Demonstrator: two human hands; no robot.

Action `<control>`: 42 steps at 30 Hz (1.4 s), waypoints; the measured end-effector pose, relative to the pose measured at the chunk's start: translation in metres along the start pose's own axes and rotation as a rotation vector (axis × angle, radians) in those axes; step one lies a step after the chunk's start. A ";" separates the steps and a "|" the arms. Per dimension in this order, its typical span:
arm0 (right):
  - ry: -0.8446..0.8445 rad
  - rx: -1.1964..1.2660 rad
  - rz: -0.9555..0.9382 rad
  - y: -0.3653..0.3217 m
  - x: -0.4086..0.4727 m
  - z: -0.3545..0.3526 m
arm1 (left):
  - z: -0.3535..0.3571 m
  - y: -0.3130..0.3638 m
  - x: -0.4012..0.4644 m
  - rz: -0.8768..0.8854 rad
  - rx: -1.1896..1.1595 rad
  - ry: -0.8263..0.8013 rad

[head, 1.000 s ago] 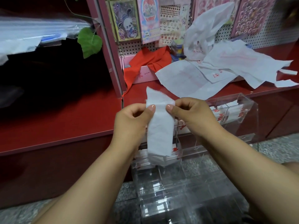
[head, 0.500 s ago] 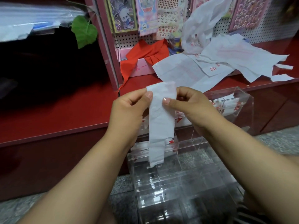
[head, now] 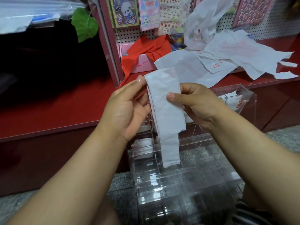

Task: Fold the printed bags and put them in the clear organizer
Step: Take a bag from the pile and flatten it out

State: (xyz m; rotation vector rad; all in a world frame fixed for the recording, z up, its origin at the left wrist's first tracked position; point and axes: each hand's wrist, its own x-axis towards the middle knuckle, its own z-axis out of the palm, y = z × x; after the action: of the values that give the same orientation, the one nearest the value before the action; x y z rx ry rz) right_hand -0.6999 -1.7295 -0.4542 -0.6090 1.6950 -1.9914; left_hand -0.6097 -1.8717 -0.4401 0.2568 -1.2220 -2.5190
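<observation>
The left hand point(head: 128, 108) pinched the upper left corner of a white bag point(head: 165, 108) folded into a long strip, while the right hand point(head: 196, 104) pinched its right edge, thumb across the front. The strip hung with its long axis nearly vertical, its free end dangling directly over the clear organizer point(head: 170, 179) below both hands. More unfolded bags point(head: 227, 57) lay beyond on the red shelf point(head: 53, 111), nearer the right hand.

Bag point(head: 167, 111) print hidden, organizer point(head: 178, 184) partly.
</observation>
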 end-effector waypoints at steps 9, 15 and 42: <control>0.123 -0.027 -0.057 0.014 0.003 0.009 | -0.004 -0.009 0.006 0.012 0.032 0.003; 0.191 0.018 -0.114 0.021 0.003 0.019 | -0.002 -0.011 0.007 0.046 0.088 0.038; -0.141 0.264 0.256 0.025 0.009 0.019 | -0.026 -0.018 0.011 0.067 0.627 0.145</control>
State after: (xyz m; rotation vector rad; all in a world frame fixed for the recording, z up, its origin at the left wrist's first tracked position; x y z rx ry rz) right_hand -0.6942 -1.7529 -0.4754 -0.4053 1.3260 -1.8968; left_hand -0.6155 -1.8842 -0.4702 0.5197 -1.8851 -1.9530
